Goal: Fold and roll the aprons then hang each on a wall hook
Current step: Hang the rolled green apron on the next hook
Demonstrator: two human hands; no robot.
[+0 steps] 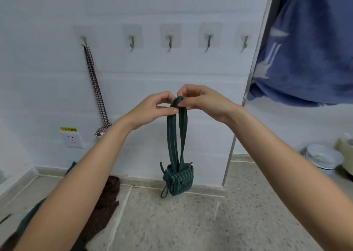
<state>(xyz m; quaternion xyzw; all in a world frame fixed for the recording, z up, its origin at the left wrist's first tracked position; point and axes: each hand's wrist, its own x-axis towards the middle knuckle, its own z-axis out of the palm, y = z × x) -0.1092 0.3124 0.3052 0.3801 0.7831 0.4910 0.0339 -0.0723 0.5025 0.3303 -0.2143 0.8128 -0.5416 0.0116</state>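
Both forearms reach in from 7 and 5 o'clock. At 9 o'clock a checked apron (96, 90) hangs from the leftmost wall hook (84, 40). Left hand (152, 110) and right hand (202, 101) meet at centre, fingers (172, 109) pinching the top of the green striped apron's neck loop (176, 128). Its rolled bundle (178, 180) dangles at 6 o'clock, above the floor (191, 222). Four bare hooks (170, 40) sit at 12 o'clock; blue cloth (305, 50) hangs at 2 o'clock.
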